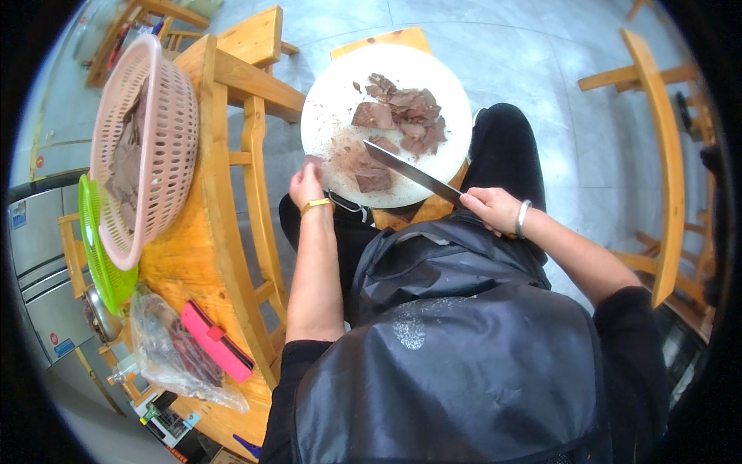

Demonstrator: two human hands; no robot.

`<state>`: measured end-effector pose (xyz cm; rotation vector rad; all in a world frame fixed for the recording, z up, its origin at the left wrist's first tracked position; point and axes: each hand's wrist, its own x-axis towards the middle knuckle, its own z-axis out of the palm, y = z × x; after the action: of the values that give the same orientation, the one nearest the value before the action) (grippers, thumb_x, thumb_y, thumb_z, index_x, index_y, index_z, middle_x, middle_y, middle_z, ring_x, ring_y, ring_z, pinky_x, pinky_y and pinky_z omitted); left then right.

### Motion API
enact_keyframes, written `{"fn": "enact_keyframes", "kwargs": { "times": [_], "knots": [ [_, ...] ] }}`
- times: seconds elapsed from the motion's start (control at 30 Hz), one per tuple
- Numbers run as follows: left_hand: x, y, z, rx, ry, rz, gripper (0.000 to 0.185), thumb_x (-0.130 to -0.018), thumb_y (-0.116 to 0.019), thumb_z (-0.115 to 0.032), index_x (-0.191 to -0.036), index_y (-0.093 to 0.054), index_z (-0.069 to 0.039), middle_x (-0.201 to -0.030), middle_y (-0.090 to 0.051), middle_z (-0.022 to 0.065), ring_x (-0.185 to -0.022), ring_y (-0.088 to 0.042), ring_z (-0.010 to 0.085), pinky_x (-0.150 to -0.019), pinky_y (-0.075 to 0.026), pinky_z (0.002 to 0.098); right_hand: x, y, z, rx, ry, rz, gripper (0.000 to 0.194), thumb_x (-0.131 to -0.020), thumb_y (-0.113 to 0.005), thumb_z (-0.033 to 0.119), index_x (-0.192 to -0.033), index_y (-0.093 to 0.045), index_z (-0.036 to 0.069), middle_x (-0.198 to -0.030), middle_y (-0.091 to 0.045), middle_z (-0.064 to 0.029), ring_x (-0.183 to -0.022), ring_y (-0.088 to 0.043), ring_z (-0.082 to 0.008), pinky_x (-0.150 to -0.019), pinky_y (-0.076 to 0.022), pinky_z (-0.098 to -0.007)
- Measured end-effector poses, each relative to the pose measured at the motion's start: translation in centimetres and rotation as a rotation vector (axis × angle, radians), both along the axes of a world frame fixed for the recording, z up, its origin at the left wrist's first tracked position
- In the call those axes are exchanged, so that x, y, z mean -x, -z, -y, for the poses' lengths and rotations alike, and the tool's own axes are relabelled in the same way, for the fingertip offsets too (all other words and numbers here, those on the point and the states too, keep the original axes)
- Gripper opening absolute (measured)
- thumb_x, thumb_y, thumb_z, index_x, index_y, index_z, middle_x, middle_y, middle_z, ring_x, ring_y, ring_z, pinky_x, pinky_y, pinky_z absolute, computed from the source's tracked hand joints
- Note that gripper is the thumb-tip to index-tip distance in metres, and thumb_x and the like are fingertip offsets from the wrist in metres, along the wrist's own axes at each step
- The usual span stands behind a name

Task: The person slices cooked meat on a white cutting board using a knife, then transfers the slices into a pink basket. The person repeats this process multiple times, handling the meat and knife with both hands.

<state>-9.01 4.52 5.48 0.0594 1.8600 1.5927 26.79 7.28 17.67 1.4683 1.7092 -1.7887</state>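
Observation:
My right hand (493,209) is closed on the handle of a kitchen knife (414,174), whose blade lies over a round white cutting board (330,116). At the board's left rim, my left hand (307,182) pinches a thin piece of brown meat (313,160) between thumb and fingers. One block of brown cooked meat (373,180) sits just below the knife's tip, and another block (373,115) lies above it. Beside that upper block is a heap of thin slices (414,110). Small crumbs are scattered over the left part of the board.
The board rests on a wooden stool (382,39) between my knees. At left, a wooden table (191,255) holds a pink plastic basket (174,139) with brown slices, a green basket (95,243), a clear plastic bag (168,342) and a pink wallet-like case (214,339). Wooden chairs stand nearby.

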Motion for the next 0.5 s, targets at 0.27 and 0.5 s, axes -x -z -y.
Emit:
{"fn": "enact_keyframes", "kwargs": {
  "times": [0.27, 0.5],
  "knots": [
    [-3.5, -2.5, -2.0, 0.28, 0.822, -0.959, 0.024, -0.076, -0.068, -0.027, -0.084, -0.061, -0.005, -0.074, -0.065, 0.0096, -0.068, -0.063, 0.0278, -0.068, -0.051, 0.0365, -1.8, 0.0, 1.4, -0.11, 0.244, -0.213, 0.032, -0.1, -0.043, 0.035, -0.101, -0.056, 0.006, -0.054, -0.05, -0.0003, -0.042, -0.049, -0.0082, -0.043, -0.0425, -0.0236],
    [-10.0, -5.3, -3.9, 0.657, 1.263, -1.168, 0.051, -0.072, -0.074, -0.035, -0.113, -0.058, -0.009, -0.117, -0.054, 0.0168, -0.106, -0.057, 0.0312, -0.086, -0.049, 0.0428, -3.7, 1.3, 2.3, -0.127, 0.415, -0.313, 0.03, -0.101, -0.042, 0.034, -0.105, -0.055, 0.007, -0.053, -0.05, 0.0007, -0.04, -0.048, -0.0067, -0.041, -0.0399, -0.0219]
  ]
}}
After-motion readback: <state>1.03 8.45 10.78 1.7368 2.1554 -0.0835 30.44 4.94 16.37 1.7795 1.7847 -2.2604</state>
